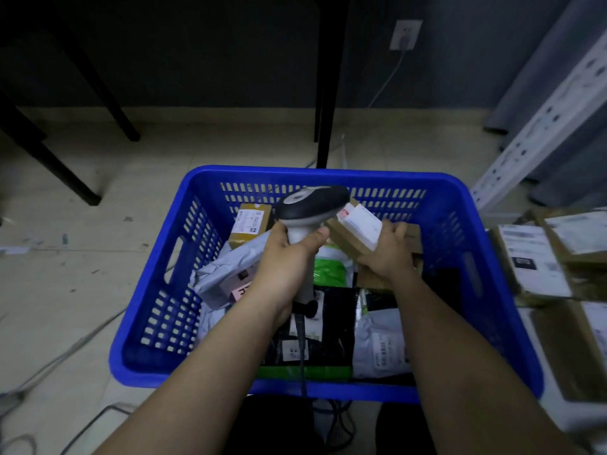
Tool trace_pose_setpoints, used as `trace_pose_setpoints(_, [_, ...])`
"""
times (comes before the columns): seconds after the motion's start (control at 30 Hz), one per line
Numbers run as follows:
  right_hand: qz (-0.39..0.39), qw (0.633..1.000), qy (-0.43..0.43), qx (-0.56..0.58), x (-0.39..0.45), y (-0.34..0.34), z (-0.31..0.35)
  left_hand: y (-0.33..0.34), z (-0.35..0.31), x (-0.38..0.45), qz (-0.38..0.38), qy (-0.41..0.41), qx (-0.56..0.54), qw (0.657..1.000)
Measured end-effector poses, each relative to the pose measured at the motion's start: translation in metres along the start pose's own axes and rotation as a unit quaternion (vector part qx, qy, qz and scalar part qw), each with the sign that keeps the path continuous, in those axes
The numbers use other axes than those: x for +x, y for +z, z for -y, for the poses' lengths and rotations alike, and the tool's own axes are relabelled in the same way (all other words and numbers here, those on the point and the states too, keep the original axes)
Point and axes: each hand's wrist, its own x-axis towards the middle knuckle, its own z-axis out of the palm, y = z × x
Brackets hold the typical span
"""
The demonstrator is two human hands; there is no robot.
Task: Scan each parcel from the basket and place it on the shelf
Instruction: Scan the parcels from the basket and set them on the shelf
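Both forearms reach out over the blue basket (157, 323) on the floor. Her left hand (289, 257) wraps its grip round the scanner (308, 208) handle; the right hand (387, 251) pinches a small cardboard box (354, 231) above the far right of the basket, label facing the scanner head. Scanning looks underway; next comes carrying it right to the shelf (542, 126). Bagged parcels (328, 323) fill the basket, and boxes (532, 257) crowd the right side.

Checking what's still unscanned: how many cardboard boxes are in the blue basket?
2: one cardboard box at the blue basket's far wall, one gripped by the right hand. Others may be hidden.
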Motion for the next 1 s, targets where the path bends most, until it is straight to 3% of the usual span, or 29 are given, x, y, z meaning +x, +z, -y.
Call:
trace_pose_setpoints(0.13, [-0.002, 0.996, -0.009, 0.092, -0.038, -0.038, -0.013, 0.024, -0.003, -0.013, -0.007, -0.007, -0.057, 0.998])
trace_pose_setpoints(0.27, [-0.01, 0.994, -0.019, 0.106, -0.1, -0.084, -0.025, 0.051, -0.007, -0.037, 0.013, -0.024, -0.099, 0.995])
trace_pose_setpoints(0.67, [-0.203, 0.979, 0.005, 0.015, -0.283, -0.163, -0.072, 0.094, -0.003, -0.119, 0.174, -0.028, -0.034, 0.984])
trace_pose_setpoints(0.77, [-0.233, 0.966, -0.046, 0.098, -0.3, -0.165, -0.073, 0.095, -0.004, -0.127, 0.224, -0.04, -0.032, 0.973])
trace_pose_setpoints(0.83, [-0.24, 0.925, -0.031, 0.293, -0.304, -0.167, -0.071, 0.094, -0.003, -0.128, 0.229, -0.026, -0.038, 0.972])
trace_pose_setpoints(0.9, [-0.229, 0.842, 0.044, 0.486, -0.303, -0.171, -0.069, 0.093, -0.002, -0.129, 0.222, -0.014, -0.051, 0.973])
trace_pose_setpoints(1.0, [-0.209, 0.777, 0.112, 0.584, -0.299, -0.181, -0.072, 0.094, -0.003, -0.131, 0.216, -0.001, -0.064, 0.974])
